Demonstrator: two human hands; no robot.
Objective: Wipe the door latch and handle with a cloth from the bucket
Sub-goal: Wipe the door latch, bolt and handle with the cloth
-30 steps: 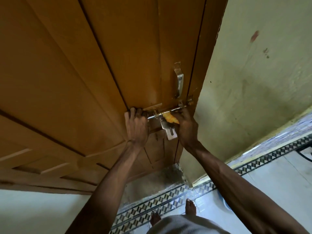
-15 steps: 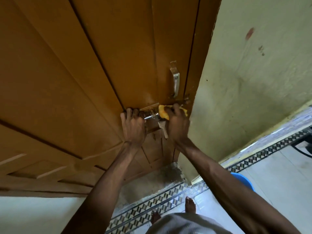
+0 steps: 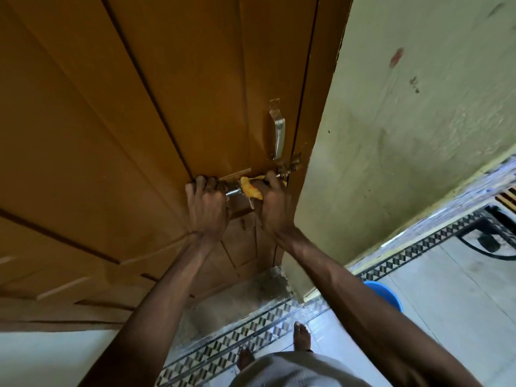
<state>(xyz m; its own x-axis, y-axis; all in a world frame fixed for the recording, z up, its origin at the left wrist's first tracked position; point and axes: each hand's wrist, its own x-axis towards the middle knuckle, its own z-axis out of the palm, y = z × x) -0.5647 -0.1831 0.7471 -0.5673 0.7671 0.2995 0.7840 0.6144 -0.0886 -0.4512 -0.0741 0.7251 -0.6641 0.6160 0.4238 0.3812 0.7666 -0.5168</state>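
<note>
— Right hand [image 3: 272, 208], what is it doing?
— It grips a yellow cloth [image 3: 251, 189], bunched against the latch [image 3: 236, 191] near the door's [image 3: 139, 121] right edge; the metal bolt sticks out of the cloth toward the left.
— And the left hand [image 3: 205, 206]?
— Its fingers curl over the ledge of the door panel just left of the bolt, pressed to the wood; it grasps the ledge and nothing else.
— Where is the handle [image 3: 278, 132]?
— Upright on the door just above the latch, with neither hand on it.
— The bucket [image 3: 386, 294]?
— Blue, on the floor by the wall [image 3: 405, 135], partly hidden behind the right forearm.
</note>
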